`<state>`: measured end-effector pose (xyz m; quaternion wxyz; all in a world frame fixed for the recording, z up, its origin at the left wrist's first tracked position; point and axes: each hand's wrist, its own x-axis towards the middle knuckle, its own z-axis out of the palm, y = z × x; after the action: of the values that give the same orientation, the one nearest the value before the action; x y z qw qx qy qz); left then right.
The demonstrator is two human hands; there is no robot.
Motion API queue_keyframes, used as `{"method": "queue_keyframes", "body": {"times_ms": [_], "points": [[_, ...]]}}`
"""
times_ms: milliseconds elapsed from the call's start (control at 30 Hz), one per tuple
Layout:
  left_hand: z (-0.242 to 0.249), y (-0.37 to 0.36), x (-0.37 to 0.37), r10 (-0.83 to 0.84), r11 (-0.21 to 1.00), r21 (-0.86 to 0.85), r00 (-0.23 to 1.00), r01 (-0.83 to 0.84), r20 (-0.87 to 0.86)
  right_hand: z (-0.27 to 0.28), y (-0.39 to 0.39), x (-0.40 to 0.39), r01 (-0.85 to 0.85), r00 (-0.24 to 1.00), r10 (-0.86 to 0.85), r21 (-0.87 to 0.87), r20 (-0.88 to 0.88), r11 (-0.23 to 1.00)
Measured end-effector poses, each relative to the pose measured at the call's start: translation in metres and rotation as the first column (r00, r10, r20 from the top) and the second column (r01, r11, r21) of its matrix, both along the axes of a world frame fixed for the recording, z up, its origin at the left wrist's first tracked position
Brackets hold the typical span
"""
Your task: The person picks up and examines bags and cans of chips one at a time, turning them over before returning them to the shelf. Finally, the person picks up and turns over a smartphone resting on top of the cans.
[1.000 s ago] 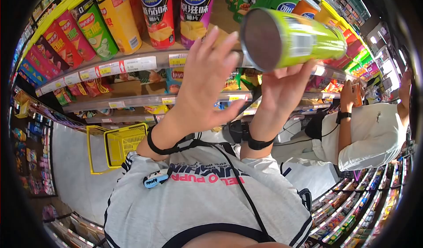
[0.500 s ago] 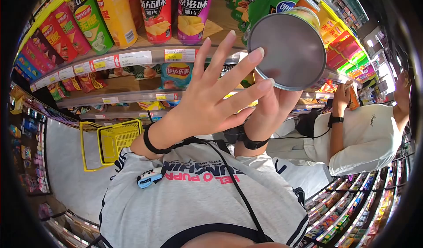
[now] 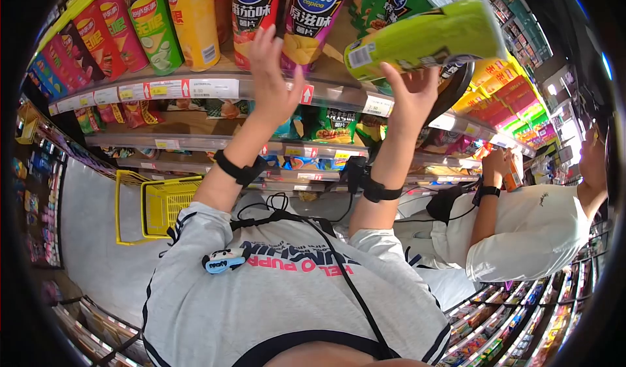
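Observation:
A yellow-green potato chip canister (image 3: 417,41) lies sideways in my right hand (image 3: 413,96), its barcode end pointing left. The fingers are on its underside, partly hidden behind it. My left hand (image 3: 272,73) holds nothing and has its fingers apart. It is raised in front of the upper shelf, overlapping the lower part of a red tomato-flavour chip canister (image 3: 253,15). Just right of that stands a purple chip canister (image 3: 312,24). Behind the held canister are several green chip packs (image 3: 391,8).
Lay's canisters (image 3: 153,31) line the upper shelf at left, above price labels (image 3: 208,88). Chip bags (image 3: 332,125) fill lower shelves. A yellow shopping basket (image 3: 171,204) sits on the floor at left. Another person (image 3: 528,230) stands at right, holding a small orange pack (image 3: 515,170).
The canister has turned from showing its round base to lying sideways, still in my right hand. My left hand has moved away from it, left and up towards the red canister.

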<state>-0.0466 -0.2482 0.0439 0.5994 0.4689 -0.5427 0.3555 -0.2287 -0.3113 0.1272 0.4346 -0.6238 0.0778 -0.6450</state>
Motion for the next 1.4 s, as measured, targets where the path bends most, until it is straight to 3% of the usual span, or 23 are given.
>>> {"method": "queue_keyframes", "body": {"times_ms": [133,167,300,400,900,1000,1400], "points": [[-0.005,-0.006,-0.002,0.191,0.977,0.077,0.975,-0.200,0.113,-0.023,-0.026,0.026,0.182,0.966,-0.197,-0.098,-0.166,0.978],[-0.006,-0.007,-0.002,0.178,0.977,0.106,0.981,-0.185,0.076,-0.027,-0.031,0.031,0.188,0.965,-0.207,-0.128,-0.163,0.974],[-0.004,-0.007,-0.003,0.220,0.951,0.177,0.957,-0.254,0.189,-0.029,-0.025,0.047,0.218,0.964,-0.236,-0.152,-0.118,0.964],[-0.007,-0.011,-0.004,0.258,0.933,0.203,0.947,-0.295,0.194,-0.039,-0.032,0.050,0.306,0.922,-0.338,-0.183,-0.186,0.934],[-0.009,-0.015,-0.002,0.249,0.931,0.213,0.943,-0.295,0.219,-0.043,-0.035,0.049,0.430,0.797,-0.500,-0.263,-0.339,0.864],[-0.008,-0.015,-0.003,0.261,0.925,0.219,0.937,-0.312,0.232,-0.044,-0.031,0.052,0.485,0.754,-0.588,-0.356,-0.294,0.799],[-0.002,-0.011,-0.008,0.289,0.895,0.276,0.927,-0.350,0.237,-0.049,-0.030,0.058,0.506,0.741,-0.605,-0.348,-0.293,0.789]]}}
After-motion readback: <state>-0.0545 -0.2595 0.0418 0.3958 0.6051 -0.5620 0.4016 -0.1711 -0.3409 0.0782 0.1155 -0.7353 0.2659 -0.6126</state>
